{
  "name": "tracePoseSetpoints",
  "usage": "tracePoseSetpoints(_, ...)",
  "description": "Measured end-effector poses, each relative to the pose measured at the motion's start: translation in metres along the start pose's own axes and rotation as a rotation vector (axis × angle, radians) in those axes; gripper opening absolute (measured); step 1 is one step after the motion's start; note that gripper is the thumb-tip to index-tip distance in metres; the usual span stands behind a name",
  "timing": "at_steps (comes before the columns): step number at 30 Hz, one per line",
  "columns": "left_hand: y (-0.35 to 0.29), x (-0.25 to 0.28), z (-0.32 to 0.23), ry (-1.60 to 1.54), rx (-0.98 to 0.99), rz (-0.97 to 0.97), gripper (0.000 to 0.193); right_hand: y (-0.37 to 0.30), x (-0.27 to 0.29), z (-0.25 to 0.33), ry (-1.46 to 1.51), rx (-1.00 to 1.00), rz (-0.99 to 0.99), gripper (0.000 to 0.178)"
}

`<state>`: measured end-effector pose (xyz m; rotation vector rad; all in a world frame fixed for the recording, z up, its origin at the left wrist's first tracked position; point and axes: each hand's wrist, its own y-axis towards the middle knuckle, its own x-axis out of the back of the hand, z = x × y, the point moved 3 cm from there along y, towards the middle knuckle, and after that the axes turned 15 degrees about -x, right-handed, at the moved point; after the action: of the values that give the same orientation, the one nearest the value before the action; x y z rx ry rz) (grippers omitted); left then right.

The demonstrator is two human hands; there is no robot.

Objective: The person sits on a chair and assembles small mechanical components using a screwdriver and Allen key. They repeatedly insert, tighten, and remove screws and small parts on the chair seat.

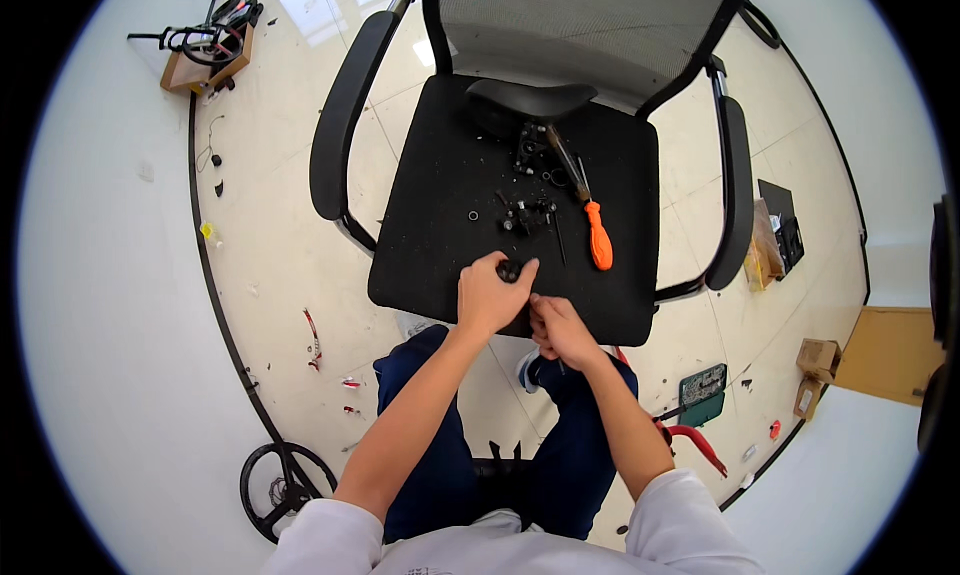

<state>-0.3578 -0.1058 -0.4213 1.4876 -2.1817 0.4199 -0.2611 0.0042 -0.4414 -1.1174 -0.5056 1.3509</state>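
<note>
Over the front edge of the black chair seat [420, 245], my left hand [486, 297] is closed round a small round black part [509, 271]. Right beside it my right hand [562, 329] is closed too, its fingertips pinched near the left hand; what they hold is hidden. Just beyond my hands lies a cluster of small black metal parts [525, 216]. To its left is a small ring [473, 216]. An orange-handled screwdriver [599, 237] rests on the right of the seat. At the back sits a black bicycle saddle [531, 99] with its clamp parts.
Armrests flank the seat, left [345, 115] and right [737, 190]. A spoked black wheel [285, 490] stands at the lower left. On the floor are a green case [703, 395], a red curved part [700, 450], a box of parts [205, 70] and a cardboard box [818, 359].
</note>
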Motion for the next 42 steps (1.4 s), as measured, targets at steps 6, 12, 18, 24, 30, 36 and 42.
tracePoseSetpoints(6, -0.016, -0.013, 0.002, 0.013, -0.172, -0.043, 0.027, -0.007, -0.002, -0.041, 0.239, 0.045, -0.048, 0.038)
tracePoseSetpoints(12, 0.003, -0.029, 0.008, 0.063, -0.277, -0.106, 0.027, -0.012, 0.004, -0.044, 0.439, 0.116, 0.059, 0.041)
tracePoseSetpoints(18, 0.006, -0.036, 0.019, 0.102, -0.214, -0.067, 0.030, -0.002, -0.006, -0.046, 0.480, 0.139, 0.099, 0.040)
tracePoseSetpoints(24, 0.008, -0.034, 0.017, 0.115, -0.104, -0.035, 0.033, 0.004, -0.011, -0.042, 0.455, 0.097, 0.078, 0.040)
tracePoseSetpoints(30, 0.005, -0.024, 0.007, 0.060, -0.239, 0.116, 0.031, 0.015, -0.012, -0.048, 0.327, 0.189, -0.083, 0.036)
tracePoseSetpoints(36, -0.010, 0.014, -0.019, 0.411, -0.744, 0.592, 0.046, 0.014, -0.019, -0.048, 0.458, 0.160, 0.011, 0.037)
tracePoseSetpoints(42, -0.008, 0.010, 0.007, 0.267, -0.673, 0.539, 0.027, 0.017, -0.032, -0.049, 0.482, 0.097, 0.145, 0.036)
